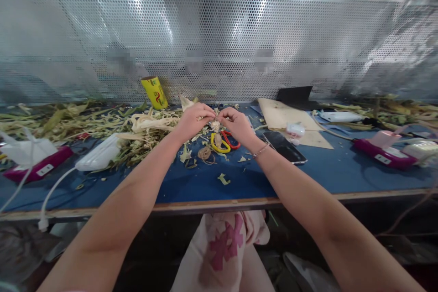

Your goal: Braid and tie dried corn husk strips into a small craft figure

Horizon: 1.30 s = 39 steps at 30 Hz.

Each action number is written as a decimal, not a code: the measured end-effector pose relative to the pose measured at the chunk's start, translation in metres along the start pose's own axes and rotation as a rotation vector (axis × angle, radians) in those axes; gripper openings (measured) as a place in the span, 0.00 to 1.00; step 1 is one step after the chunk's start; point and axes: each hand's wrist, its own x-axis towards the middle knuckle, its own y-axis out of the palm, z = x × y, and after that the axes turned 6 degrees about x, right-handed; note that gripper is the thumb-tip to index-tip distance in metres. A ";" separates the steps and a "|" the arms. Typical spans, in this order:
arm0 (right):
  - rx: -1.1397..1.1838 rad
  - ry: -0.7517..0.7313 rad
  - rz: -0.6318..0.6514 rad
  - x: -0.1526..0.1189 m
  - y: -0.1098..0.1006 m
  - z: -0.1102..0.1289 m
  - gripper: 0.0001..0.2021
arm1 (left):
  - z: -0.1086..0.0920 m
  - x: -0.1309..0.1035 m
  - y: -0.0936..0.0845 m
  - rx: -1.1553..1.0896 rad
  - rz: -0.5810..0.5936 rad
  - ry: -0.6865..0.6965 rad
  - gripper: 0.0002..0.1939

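Over the middle of the blue table, my left hand (194,121) and my right hand (236,124) meet fingertip to fingertip. Both are pinched on a small pale bundle (215,126) that looks like dried husk; its exact form is too small to make out. Just below lie scissors with one yellow handle loop (220,145) and one red loop (234,140), partly hidden by my right hand. A little coil of brown twine (205,153) rests beside them. Left of my left hand spreads a heap of dried husks (150,127).
A yellow tube (154,92) leans near the perforated metal screen (232,32). To the right are a black phone (284,147), cardboard (287,116) and a purple power strip (385,155). At left lie a white power bank (99,153) and another purple strip (37,166) with cables.
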 end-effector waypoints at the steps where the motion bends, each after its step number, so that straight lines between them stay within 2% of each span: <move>1: -0.003 -0.004 0.002 0.000 0.000 0.000 0.03 | 0.000 0.000 0.000 0.002 0.002 0.006 0.08; 15: -0.057 -0.032 0.016 0.000 -0.001 0.000 0.03 | -0.009 -0.001 -0.001 0.148 -0.007 0.071 0.07; 24: -0.053 -0.019 0.026 0.000 0.000 -0.001 0.02 | -0.010 -0.001 0.002 0.159 -0.062 0.046 0.06; 30: -0.020 -0.004 0.028 0.000 0.002 -0.001 0.06 | -0.007 -0.002 0.007 0.137 -0.100 0.030 0.06; 39: -0.032 0.000 -0.027 -0.001 0.006 0.005 0.06 | -0.013 -0.002 0.009 0.163 -0.086 0.029 0.06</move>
